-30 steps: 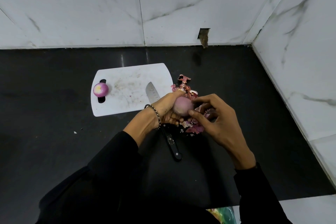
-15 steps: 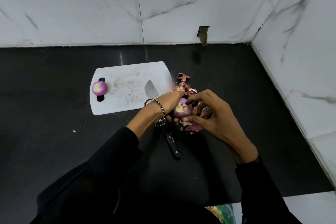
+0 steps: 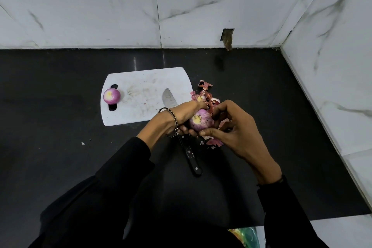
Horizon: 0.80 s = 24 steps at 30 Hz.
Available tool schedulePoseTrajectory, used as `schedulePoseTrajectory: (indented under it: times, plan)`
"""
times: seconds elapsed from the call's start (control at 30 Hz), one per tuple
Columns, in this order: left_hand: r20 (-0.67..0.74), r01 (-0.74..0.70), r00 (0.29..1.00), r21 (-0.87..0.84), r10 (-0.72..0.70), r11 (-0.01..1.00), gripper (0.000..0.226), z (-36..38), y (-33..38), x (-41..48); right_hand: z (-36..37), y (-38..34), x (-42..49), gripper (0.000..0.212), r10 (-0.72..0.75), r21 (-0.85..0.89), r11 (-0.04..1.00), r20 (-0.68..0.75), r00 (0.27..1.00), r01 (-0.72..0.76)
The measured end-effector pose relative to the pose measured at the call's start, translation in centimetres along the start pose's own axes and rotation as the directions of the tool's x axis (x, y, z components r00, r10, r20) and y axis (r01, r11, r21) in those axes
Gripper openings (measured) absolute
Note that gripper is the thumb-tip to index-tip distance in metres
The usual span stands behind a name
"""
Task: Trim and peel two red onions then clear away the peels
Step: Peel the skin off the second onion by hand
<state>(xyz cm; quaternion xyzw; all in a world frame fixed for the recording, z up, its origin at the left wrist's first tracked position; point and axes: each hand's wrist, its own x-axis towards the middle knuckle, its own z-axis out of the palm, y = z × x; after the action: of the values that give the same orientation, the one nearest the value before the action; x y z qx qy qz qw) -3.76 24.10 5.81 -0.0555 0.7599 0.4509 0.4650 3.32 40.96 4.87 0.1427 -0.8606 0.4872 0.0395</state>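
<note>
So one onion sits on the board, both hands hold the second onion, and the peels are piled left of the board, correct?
No. The head view shows the peels piled right of the board, not left; the rest is correct.

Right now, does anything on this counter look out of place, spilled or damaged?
A rough broken hole gapes in the white marble wall tile. The black-handled steel knife lies half off the white cutting board, handle on the black counter. Red onion peels litter the counter beside it.
</note>
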Motion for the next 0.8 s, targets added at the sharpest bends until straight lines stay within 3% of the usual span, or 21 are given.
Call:
schedulePoseTrajectory:
  times: [0.37,0.57,0.8]
  plan:
    - [0.049,-0.172,0.984,0.045,0.170,0.984,0.046,0.46,0.06,-0.46,-0.03,-0.70,0.28,0.049,0.007,0.044,0.999,0.101,0.995,-0.011]
    - [0.025,-0.096,0.995,0.024,0.096,0.995,0.059,0.31,0.05,-0.16,0.27,-0.45,-0.13,0.036,-0.041,0.013,0.999,0.048,0.998,0.040]
    - [0.075,-0.154,0.986,0.077,0.149,0.985,0.060,-0.19,-0.34,-0.08,0.39,-1.10,-0.20,0.048,0.006,0.128,0.992,0.039,0.999,-0.011]
